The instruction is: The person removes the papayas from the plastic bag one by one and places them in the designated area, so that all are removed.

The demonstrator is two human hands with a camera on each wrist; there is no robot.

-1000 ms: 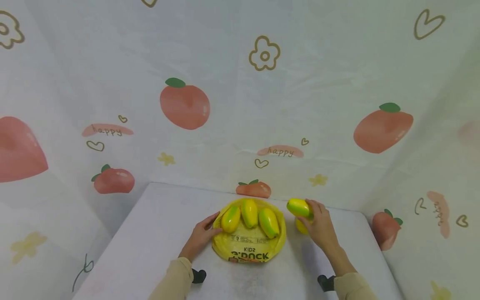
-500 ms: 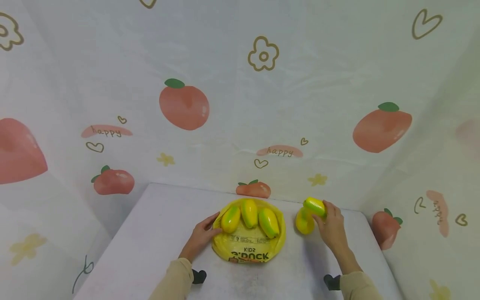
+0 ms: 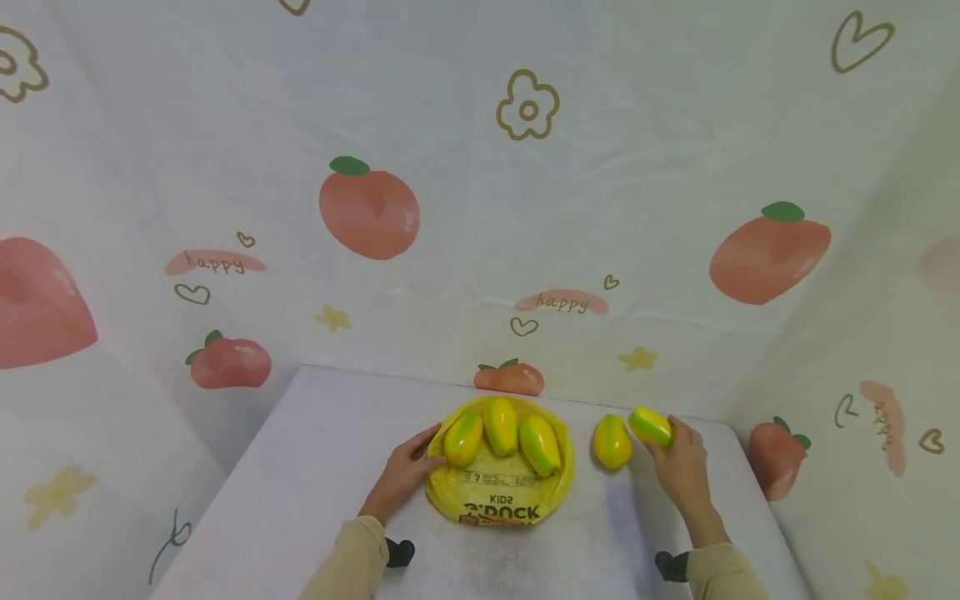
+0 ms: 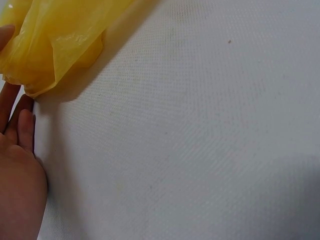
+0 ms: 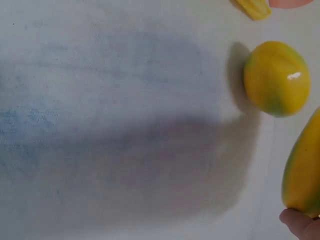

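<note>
A yellow plastic bag (image 3: 450,496) with dark lettering lies spread on the white table, its rim opened into a round. Three yellow-green papayas (image 3: 501,427) lie inside it along the far side. My left hand (image 3: 401,475) holds the bag's left rim, thumb over the edge and fingers beneath the plastic (image 4: 55,50). Off to the right, my right hand (image 3: 684,467) grips another papaya (image 3: 649,427) by its end; the fruit is tilted. Just left of that fruit, a single papaya (image 3: 612,443) rests on the table.
The white table (image 3: 322,442) ends at a cloth backdrop (image 3: 465,275) printed with peaches, hearts and flowers, which also rises on both sides. Dark wrist-mounted pieces (image 3: 671,567) show near both beige sleeves (image 3: 348,558).
My right hand has carried its papaya to the right, away from the bag, uncovering the papaya on the table. My left hand and the bag have stayed in place.
</note>
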